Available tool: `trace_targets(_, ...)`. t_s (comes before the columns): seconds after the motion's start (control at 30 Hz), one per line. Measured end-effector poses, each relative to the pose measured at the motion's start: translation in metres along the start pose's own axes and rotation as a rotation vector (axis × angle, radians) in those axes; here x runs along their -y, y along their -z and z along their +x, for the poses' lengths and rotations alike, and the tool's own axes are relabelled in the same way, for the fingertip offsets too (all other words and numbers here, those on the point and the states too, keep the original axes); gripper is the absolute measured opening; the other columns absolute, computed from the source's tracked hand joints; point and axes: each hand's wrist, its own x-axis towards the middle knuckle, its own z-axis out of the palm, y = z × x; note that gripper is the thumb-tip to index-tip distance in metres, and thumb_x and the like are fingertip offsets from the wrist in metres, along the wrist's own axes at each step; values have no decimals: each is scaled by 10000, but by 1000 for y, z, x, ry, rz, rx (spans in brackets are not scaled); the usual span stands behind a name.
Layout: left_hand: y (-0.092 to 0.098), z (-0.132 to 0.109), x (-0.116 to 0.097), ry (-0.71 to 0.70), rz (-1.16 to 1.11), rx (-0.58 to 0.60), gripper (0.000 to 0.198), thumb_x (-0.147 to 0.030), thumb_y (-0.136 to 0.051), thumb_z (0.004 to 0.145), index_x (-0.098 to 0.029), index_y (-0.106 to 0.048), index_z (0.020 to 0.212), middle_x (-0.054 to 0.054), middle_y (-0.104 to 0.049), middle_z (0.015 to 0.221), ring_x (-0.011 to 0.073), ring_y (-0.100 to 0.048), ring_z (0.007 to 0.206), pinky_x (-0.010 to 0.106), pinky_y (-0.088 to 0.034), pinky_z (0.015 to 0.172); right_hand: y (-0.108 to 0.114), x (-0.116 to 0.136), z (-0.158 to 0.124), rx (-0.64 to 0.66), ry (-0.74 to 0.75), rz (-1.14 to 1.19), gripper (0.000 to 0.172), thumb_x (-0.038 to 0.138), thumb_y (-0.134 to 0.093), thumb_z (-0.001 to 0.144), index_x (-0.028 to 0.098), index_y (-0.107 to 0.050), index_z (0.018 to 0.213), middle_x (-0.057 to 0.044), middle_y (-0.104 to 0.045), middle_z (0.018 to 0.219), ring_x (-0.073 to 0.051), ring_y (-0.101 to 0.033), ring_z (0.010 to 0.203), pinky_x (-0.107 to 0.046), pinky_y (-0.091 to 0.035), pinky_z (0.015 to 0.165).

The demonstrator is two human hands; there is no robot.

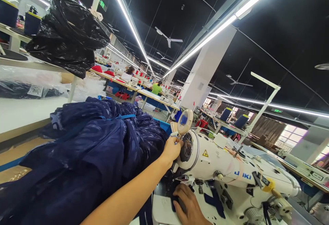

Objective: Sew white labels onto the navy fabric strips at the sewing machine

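Observation:
A white JUKI sewing machine (231,170) lies tilted across the lower right of the head view. My left hand (171,150) reaches in from the lower left, its fingers curled on the black handwheel (187,146) at the machine's end. Below it, my right hand (187,202) lies flat on a dark piece of fabric (177,202) on the machine bed, under the machine's arm. A large heap of navy blue patterned fabric (89,149) is piled to the left, next to my left forearm.
A black plastic bag (68,36) sits on a shelf at upper left. Rows of sewing tables (151,96) with other workers stretch into the distance. A white pillar (205,70) stands behind the machine, and blue thread cones (226,114) stand on a rack at right.

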Motion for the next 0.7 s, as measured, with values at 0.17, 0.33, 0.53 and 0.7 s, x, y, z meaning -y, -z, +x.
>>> trace_targets(0.17,5,4,-14,-95,-6,-27,168,-268,-435,746,-148,-547,711,14,-579,727,133,-529,718,233,-402,675,1,2,1,-17,14,10,111,145,-407,779,194,-469,857,-59,-551,790,-182,-549,713,-302,-463,605)
trace_targets(0.33,6,1,-22,-218,106,84,218,-291,-380,786,-151,-539,736,23,-599,750,128,-539,706,226,-409,663,0,2,1,-11,13,19,117,135,-406,774,195,-464,856,-62,-550,799,-184,-545,721,-302,-457,604)
trace_targets(0.53,25,13,-12,-342,544,191,95,-129,-482,668,-171,-538,603,-8,-550,561,169,-527,648,385,-339,819,0,0,0,18,11,35,114,143,-398,781,195,-455,865,-65,-541,818,-185,-536,728,-314,-453,618)
trace_targets(0.7,47,21,-2,-391,868,131,176,-37,-506,587,-165,-602,662,136,-640,825,323,-459,1027,530,-95,962,0,1,0,12,-22,16,100,148,-396,779,201,-454,842,-58,-544,805,-182,-532,718,-307,-451,605)
